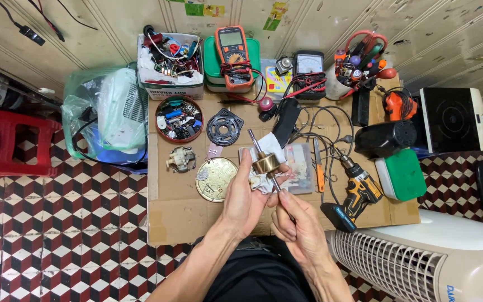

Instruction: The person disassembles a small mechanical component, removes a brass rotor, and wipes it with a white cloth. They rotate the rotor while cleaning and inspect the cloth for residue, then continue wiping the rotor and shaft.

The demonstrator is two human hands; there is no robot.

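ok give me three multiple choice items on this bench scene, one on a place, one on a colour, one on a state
1. Where does the cordless drill lie?
A. on the red stool
B. on the cardboard, right of the hands
C. inside the round tin

2. What colour is the multimeter's casing?
A. orange
B. white
C. purple

3. How is the motor rotor held?
A. it lies untouched on the cardboard
B. it hangs from a wire
C. left hand grips it with a rag, right hand at the lower shaft end

Answers:
1 B, the drill rests on the cardboard beside the right hand.
2 A, its casing is orange around a dark face.
3 C, the left hand's fingers wrap the brass-coloured body and white rag, while the right hand pinches the shaft.
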